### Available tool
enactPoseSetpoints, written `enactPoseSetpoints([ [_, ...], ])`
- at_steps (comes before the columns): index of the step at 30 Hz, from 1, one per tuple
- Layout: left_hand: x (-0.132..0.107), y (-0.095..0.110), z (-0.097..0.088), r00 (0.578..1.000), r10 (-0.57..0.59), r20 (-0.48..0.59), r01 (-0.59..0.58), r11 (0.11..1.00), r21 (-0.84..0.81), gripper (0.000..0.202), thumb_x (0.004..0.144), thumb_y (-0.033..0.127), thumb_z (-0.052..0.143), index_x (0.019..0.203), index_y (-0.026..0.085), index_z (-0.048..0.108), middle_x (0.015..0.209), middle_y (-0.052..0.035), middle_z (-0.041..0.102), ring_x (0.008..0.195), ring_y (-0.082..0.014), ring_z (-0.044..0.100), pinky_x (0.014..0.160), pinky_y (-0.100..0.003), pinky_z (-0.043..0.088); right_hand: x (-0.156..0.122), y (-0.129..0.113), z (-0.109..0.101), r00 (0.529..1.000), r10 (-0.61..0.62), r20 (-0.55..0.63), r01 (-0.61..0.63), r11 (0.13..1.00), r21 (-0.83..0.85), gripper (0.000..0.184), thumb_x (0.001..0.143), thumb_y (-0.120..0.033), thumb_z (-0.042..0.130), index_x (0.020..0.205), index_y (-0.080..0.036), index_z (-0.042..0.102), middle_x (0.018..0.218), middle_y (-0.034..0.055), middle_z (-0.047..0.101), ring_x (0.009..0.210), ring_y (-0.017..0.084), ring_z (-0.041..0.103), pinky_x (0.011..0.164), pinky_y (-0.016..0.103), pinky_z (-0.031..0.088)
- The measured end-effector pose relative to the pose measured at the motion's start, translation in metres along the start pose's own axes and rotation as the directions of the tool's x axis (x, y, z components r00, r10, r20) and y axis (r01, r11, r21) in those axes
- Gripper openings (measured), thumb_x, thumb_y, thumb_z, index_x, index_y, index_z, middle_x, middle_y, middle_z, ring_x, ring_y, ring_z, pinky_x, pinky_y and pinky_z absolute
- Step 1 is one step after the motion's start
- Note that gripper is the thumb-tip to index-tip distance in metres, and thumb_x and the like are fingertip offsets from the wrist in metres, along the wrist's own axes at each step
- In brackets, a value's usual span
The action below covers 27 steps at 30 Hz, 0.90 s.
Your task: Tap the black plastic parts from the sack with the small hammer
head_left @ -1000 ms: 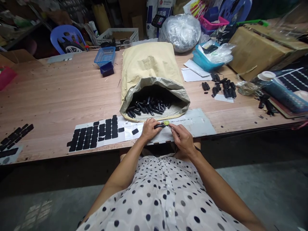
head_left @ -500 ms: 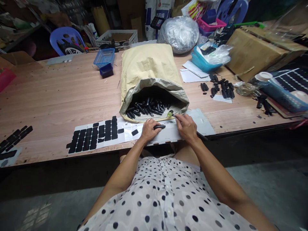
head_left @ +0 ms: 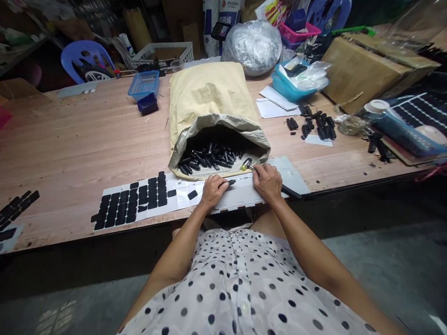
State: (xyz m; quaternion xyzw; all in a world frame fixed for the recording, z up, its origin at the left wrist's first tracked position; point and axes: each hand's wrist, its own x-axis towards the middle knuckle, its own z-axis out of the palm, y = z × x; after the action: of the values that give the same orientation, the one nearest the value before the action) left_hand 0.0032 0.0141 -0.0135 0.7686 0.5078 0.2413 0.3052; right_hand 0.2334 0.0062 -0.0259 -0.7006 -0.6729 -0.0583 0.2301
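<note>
My left hand (head_left: 212, 190) rests on a pale sheet (head_left: 244, 190) at the table's near edge, closed on a small black cylindrical part (head_left: 228, 182). My right hand (head_left: 268, 181) grips a thin dark-handled tool (head_left: 275, 184) whose yellow-green tip (head_left: 245, 164) reaches the mouth of an open tan sack (head_left: 209, 102). Several black parts (head_left: 209, 158) lie inside that sack. Left of my left hand lies a white backing sheet (head_left: 181, 194) covered with several black pads (head_left: 134, 202).
More black parts (head_left: 316, 125) lie at the right, beside papers (head_left: 272, 107), a blue tray (head_left: 291, 86), a cardboard box (head_left: 370, 70) and a jar (head_left: 375, 111). A blue basket (head_left: 143, 86) stands behind. More black pads (head_left: 16, 209) lie far left.
My right hand moved the tool away from the part in my left hand and up toward the sack's mouth. The left hand stayed put with its part.
</note>
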Motion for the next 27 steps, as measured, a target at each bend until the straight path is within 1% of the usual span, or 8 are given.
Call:
enactPoseSetpoints([
  [6,-0.02,0.019,-0.011,0.999,0.041,-0.016,-0.043,0.978,-0.202,0.022,0.094,0.034,0.058,0.101,0.021,0.074,0.098,-0.006,0.069,0.095,-0.022,0.061,0.091,-0.037,0.05,0.002,0.001,0.001,1.0,-0.011,-0.013,0.011,0.999,-0.031,0.027,0.094,-0.027,0.047,0.105,-0.021,0.072,0.091,0.0102,0.06,0.087,0.025,0.048,0.071,0.034,0.033],
  [9,-0.049,0.031,-0.016,0.986,0.018,0.167,0.047,0.927,-0.373,0.028,0.093,0.04,0.058,0.107,0.02,0.072,0.1,-0.0058,0.071,0.091,-0.0208,0.063,0.086,-0.034,0.051,0.002,0.001,0.002,1.0,-0.012,-0.01,0.012,1.0,-0.024,0.026,0.093,-0.028,0.049,0.106,-0.022,0.072,0.091,0.0102,0.059,0.088,0.025,0.048,0.071,0.034,0.033],
  [12,-0.08,0.03,-0.01,0.87,-0.02,0.493,0.252,0.878,-0.408,0.031,0.09,0.044,0.062,0.105,0.019,0.073,0.093,-0.0032,0.072,0.084,-0.0189,0.064,0.081,-0.03,0.051,0.002,0.001,0.002,1.0,0.002,-0.002,-0.002,1.0,-0.028,0.026,0.093,-0.027,0.049,0.105,-0.021,0.072,0.092,0.0104,0.059,0.088,0.025,0.048,0.07,0.034,0.033],
  [14,-0.095,0.02,0.0,0.795,-0.103,0.598,0.364,0.869,-0.334,0.03,0.086,0.041,0.065,0.102,0.018,0.074,0.091,-0.0027,0.073,0.084,-0.0189,0.065,0.081,-0.029,0.051,0.003,-0.001,0.002,1.0,0.007,-0.001,-0.007,0.999,-0.032,0.026,0.094,-0.026,0.048,0.104,-0.021,0.072,0.092,0.0105,0.06,0.088,0.025,0.049,0.071,0.034,0.033],
  [18,-0.105,-0.007,0.029,0.739,-0.423,0.524,0.557,0.821,-0.123,0.031,0.087,0.037,0.061,0.108,0.018,0.074,0.093,-0.0039,0.075,0.091,-0.0228,0.068,0.083,-0.031,0.052,0.004,-0.002,0.003,1.0,0.007,-0.012,-0.007,0.999,-0.037,0.026,0.093,-0.026,0.049,0.103,-0.02,0.072,0.092,0.0108,0.061,0.088,0.025,0.049,0.07,0.034,0.032],
  [20,-0.102,-0.015,0.039,0.716,-0.513,0.473,0.598,0.801,-0.038,0.031,0.088,0.038,0.061,0.112,0.023,0.074,0.099,-0.0031,0.076,0.098,-0.0239,0.069,0.087,-0.032,0.053,0.003,-0.001,0.003,1.0,0.006,-0.023,-0.007,1.0,-0.03,0.027,0.093,-0.026,0.049,0.104,-0.02,0.072,0.092,0.0111,0.061,0.087,0.025,0.049,0.07,0.035,0.032],
  [24,-0.097,-0.01,0.043,0.724,-0.512,0.462,0.548,0.834,0.065,0.031,0.087,0.035,0.062,0.115,0.027,0.074,0.099,-0.0022,0.077,0.098,-0.0235,0.07,0.087,-0.031,0.053,0.002,0.002,0.005,0.999,0.0,-0.037,0.0,1.0,0.008,0.028,0.092,-0.027,0.05,0.107,-0.021,0.072,0.091,0.0111,0.06,0.087,0.025,0.047,0.069,0.035,0.031],
  [27,-0.097,0.007,0.028,0.757,-0.37,0.539,0.419,0.907,0.034,0.03,0.087,0.034,0.062,0.109,0.022,0.077,0.094,-0.0044,0.077,0.09,-0.0226,0.07,0.08,-0.03,0.052,0.001,0.004,0.006,1.0,-0.001,-0.021,0.001,1.0,0.014,0.028,0.092,-0.027,0.05,0.108,-0.021,0.072,0.092,0.011,0.06,0.086,0.025,0.047,0.069,0.034,0.031],
])
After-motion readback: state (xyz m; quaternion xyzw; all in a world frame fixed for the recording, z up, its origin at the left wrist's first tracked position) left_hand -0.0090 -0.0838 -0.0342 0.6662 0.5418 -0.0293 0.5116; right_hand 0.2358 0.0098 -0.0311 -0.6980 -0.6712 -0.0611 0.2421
